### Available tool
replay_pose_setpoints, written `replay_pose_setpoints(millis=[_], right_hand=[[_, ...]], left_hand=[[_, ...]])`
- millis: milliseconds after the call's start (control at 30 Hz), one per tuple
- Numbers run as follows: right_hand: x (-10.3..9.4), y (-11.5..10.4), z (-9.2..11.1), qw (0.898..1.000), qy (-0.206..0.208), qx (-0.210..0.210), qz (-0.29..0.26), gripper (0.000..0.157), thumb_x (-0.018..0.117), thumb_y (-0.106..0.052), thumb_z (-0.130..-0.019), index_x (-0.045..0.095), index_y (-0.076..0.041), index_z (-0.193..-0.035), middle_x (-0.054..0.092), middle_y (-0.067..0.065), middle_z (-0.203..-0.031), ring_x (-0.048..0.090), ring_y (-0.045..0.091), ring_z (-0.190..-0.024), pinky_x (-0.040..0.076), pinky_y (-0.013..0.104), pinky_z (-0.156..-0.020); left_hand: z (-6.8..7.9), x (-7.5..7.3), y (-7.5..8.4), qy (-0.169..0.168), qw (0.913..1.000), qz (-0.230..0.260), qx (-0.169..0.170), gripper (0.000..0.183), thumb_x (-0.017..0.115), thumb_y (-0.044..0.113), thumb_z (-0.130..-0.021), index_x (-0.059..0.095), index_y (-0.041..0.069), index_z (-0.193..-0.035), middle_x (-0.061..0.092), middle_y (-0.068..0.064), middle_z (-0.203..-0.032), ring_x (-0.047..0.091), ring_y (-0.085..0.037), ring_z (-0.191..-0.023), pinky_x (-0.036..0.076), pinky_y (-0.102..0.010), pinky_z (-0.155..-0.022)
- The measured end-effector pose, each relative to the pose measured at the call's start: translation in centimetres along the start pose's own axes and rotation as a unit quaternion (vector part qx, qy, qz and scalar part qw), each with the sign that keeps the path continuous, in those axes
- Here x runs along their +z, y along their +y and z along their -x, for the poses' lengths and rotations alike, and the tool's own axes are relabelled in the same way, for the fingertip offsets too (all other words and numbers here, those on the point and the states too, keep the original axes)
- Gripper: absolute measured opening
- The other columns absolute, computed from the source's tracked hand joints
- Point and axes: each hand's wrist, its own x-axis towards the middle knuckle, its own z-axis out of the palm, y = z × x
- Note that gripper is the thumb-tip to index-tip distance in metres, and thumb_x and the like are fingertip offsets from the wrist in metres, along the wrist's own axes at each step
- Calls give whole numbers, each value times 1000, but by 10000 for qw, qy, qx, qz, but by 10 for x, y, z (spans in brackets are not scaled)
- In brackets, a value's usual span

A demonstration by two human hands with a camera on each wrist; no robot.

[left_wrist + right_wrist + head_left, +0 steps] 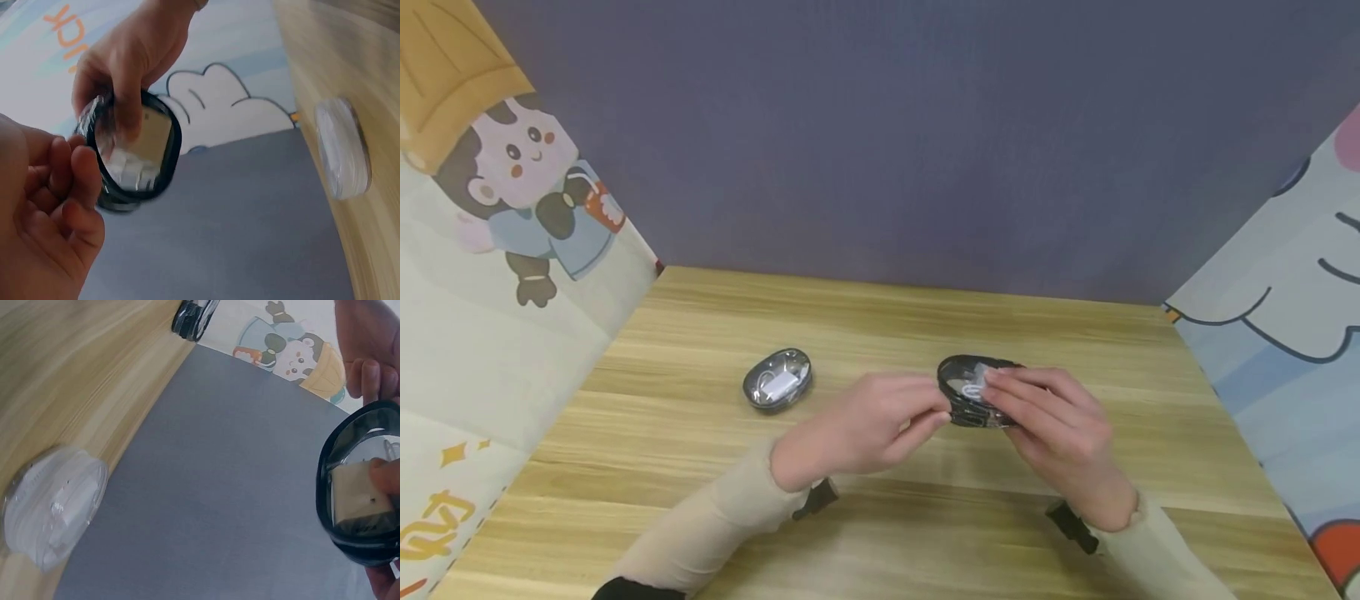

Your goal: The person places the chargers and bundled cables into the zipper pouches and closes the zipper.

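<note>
A small oval clear pouch with a black rim [967, 415] is held up in front of me. Through its clear side I see a white block [353, 487], like a charger, and a bit of white cable. My right hand [1063, 421] grips the pouch from the right, fingers across its clear face. My left hand [868, 421] pinches at the pouch's left edge with thumb and forefinger. Exactly what lies between those fingertips is hidden. In the left wrist view, the left fingers [84, 169] are curled beside the rim.
Another black-rimmed clear pouch [777, 381] with a white block and cable lies on the wooden table [662, 417] to the left. A whitish clear pouch [55, 506] also lies there in both wrist views. A grey panel [880, 150] stands behind, patterned sheets on both sides.
</note>
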Motion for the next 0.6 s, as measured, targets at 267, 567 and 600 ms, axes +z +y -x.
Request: replay_pose_setpoints(millis=[267, 567, 600], right_hand=[[1, -1, 1, 9994, -35, -105, 318, 20, 62, -8, -97, 79, -2, -87, 76, 12, -91, 67, 33, -73, 55, 36, -70], [2, 3, 8, 9989, -60, 378, 267, 23, 58, -10, -95, 76, 3, -89, 75, 15, -93, 68, 36, -76, 55, 32, -81], [2, 3, 9, 9986, -42, 490, 201, 24, 58, -12, -95, 75, 4, -89, 75, 16, -94, 67, 36, -77, 54, 29, -85]], left_hand=[[-2, 7, 4, 97, 9992, -214, -332, 7, 59, 10, -98, 65, 7, -101, 61, 5, -82, 52, -2, -68, 45, -7, -67], [2, 9, -1, 132, 9961, 553, -671, 7, 64, 13, -96, 64, 7, -100, 62, 5, -82, 54, 0, -73, 48, -9, -68], [3, 8, -2, 138, 9958, 594, -678, 8, 64, 14, -96, 65, 7, -101, 63, 5, -83, 55, 0, -75, 49, -10, -69]])
